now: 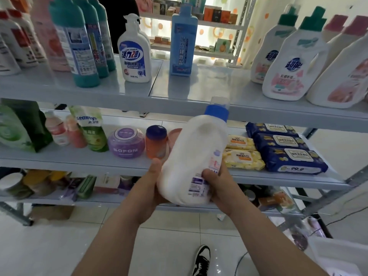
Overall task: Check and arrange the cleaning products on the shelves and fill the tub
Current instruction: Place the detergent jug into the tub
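Step in hand: checking. White bottle point(195, 156) is held up for inspection, not yet placed. Judgement: the arranging part for this item is still to come.

Grip: left hand point(153, 188) cups the bottle's lower left side with the thumb pressed on its flank. Right hand point(217, 186) wraps the lower right with the thumb over the label. Both are grasping the bottle.

Next move, likely: stand it upright in a free spot on a shelf, or drop it into the tub. It needs turning cap-up first, and must clear the small jars near the gap on the middle shelf.

Look: opaque white plastic body with rounded shoulders, a blue collar and a clear overcap. A printed label with purple and red marks sits low on the right side, its text unreadable. The bottle is tilted, base toward the person, cap pointing away and up to the right.

Where: in the air, in front of the middle shelf point(79, 162), centre of scene.

Just behind it to the left is an orange jar point(156, 141) with a dark lid, then a purple jar point(126, 143). On the right are yellow wipe packs point(242, 154), then blue wipe packs point(286, 150).

The upper shelf point(199, 84) carries a pump bottle point(134, 54), a tall blue bottle point(184, 40) and detergent jugs point(294, 62) far right.

A white tub point(338, 253) sits near right on the floor, only partly in view; contents unclear.
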The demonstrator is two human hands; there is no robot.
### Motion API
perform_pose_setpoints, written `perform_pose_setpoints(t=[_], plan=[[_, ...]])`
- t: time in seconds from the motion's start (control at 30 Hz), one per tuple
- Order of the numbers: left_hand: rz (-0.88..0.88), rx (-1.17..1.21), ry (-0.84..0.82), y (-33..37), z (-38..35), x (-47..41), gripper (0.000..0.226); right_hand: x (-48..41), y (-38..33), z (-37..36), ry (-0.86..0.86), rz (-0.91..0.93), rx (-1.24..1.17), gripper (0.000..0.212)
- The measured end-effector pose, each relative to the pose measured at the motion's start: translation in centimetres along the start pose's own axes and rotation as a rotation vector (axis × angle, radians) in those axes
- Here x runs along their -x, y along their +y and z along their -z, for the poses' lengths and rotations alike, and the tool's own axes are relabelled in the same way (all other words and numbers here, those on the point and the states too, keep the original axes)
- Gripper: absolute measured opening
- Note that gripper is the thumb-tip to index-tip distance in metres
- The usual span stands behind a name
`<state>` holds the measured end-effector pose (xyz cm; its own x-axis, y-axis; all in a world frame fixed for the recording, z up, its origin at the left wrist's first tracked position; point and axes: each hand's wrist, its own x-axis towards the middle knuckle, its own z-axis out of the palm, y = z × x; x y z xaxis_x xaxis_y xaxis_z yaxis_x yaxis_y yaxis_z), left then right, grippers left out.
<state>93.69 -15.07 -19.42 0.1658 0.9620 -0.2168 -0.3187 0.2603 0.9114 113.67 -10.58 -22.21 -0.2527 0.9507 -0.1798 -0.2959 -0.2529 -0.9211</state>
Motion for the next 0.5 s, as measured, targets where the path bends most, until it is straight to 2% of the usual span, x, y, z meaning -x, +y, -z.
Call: perform_pose_setpoints(t=[0.07, 0.1, 0.2, 0.4, 0.5], plan=[[-0.082, -0.069, 0.016, 0.1, 0.7, -0.3, 0.059, 0.1, -0.4, 0.3, 0.066, 0.01, 0.112, 0.108], [-0.102, -0.116, 0.074, -0.1, 0.8, -0.7, 0.062, 0.0, -0.4, 0.5, 0.073, 0.017, 0.127, 0.1], [-0.093, -0.021, 0.229, -1.7, 0.9, -2.1, 0.044, 0.0, -0.9, 1.4, -0.007, 0.003, 0.053, 0.068], [0.062, 0.243, 0.188, -4.0, 0.8, -3.3, 0.042, 0.3, -1.9, 2.6, -0.23, 0.059, 0.137, 0.08], [0.142, 0.27, 0.227, -4.3, 0.4, -3.6, 0.047, 0.5, -2.1, 2.9, -0.266, 0.073, 0.189, 0.065]])
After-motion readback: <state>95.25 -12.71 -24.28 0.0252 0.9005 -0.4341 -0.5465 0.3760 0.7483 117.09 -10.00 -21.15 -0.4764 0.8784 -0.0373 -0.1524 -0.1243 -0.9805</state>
